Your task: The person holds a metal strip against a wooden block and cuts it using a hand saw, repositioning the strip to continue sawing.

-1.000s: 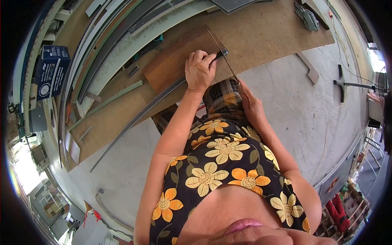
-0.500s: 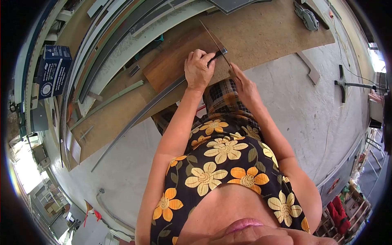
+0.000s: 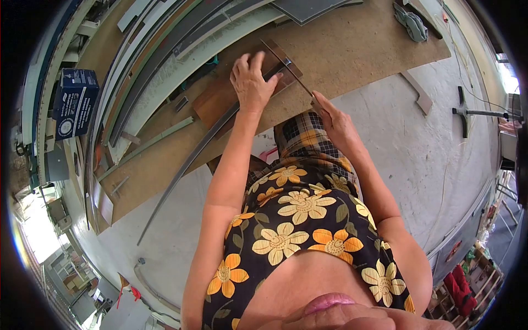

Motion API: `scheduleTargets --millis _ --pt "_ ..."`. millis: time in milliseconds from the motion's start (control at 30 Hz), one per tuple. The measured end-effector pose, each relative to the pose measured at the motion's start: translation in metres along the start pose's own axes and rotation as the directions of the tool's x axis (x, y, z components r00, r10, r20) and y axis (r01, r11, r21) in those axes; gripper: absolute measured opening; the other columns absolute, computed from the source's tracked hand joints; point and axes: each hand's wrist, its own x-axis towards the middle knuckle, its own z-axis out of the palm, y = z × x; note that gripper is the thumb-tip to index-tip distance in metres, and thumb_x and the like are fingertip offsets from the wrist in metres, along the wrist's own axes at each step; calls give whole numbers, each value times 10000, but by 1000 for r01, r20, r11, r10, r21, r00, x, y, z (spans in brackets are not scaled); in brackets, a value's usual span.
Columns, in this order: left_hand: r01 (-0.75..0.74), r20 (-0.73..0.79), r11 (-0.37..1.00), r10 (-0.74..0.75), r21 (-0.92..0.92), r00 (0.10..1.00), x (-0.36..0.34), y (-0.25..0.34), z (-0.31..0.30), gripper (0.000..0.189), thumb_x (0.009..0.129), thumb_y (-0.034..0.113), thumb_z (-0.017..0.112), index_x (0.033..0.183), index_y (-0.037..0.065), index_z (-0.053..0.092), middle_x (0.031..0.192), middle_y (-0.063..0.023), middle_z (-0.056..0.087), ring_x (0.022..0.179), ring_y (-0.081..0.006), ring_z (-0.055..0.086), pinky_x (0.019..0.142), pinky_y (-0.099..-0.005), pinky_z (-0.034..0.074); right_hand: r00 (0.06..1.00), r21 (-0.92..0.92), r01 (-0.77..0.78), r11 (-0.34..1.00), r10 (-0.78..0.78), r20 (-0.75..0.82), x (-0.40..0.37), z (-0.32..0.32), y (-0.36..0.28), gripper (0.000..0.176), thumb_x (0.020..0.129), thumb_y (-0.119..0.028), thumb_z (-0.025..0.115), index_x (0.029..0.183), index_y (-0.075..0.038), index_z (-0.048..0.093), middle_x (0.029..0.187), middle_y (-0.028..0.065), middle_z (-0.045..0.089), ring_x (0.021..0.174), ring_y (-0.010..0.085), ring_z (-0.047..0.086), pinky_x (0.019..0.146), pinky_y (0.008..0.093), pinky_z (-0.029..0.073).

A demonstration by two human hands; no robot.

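Observation:
My left hand (image 3: 253,85) is over a brown wooden board (image 3: 208,104) with its fingers spread and slightly blurred. Its thumb is close to the end of a long dark grey strip (image 3: 211,133). The strip slants across the board and hangs past the bench edge toward the lower left. My right hand (image 3: 334,120) is closed around the near end of a long, thin, dark blade-like tool (image 3: 300,81). That tool crosses over the strip's far end, which shows a small bright tip.
The board lies on a brown workbench (image 3: 352,49). Long curved-looking strips (image 3: 159,58) are stacked along its far left. A dark blue box (image 3: 75,104) stands at the left, and a grey glove-like bundle (image 3: 412,25) lies at the far right. Pale floor (image 3: 396,148) shows below.
My left hand has loosened from the strip, spread its fingers and moved left. The strip's end and the tool have shifted slightly left; the strip's hanging end has swung right and lower.

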Motion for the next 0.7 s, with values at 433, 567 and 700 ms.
scheduleTargets --millis 433,567,700 --pt "-148 127 987 140 57 982 -8 14 5 558 776 493 779 1214 155 704 1359 -194 526 1274 -372 492 1129 -514 333 997 87 -64 994 69 -47 -20 -1 4 432 1015 -104 476 1441 -176 491 1256 260 611 1188 445 556 914 489 501" --pt "-161 85 987 160 1 983 -11 10 5 476 771 405 802 1146 132 694 1355 -153 541 1277 -335 501 1131 -511 340 996 75 -61 995 65 -58 -22 4 9 424 1019 -122 487 1440 -175 493 1241 254 623 1187 446 558 924 486 500" --pt "-197 34 980 198 -36 980 -15 6 6 379 760 294 815 1054 109 663 1304 -100 571 1264 -305 513 1113 -495 363 990 80 -135 988 137 -16 -23 -1 3 432 1016 -119 490 1444 -181 488 1228 252 631 1167 452 569 915 489 505"
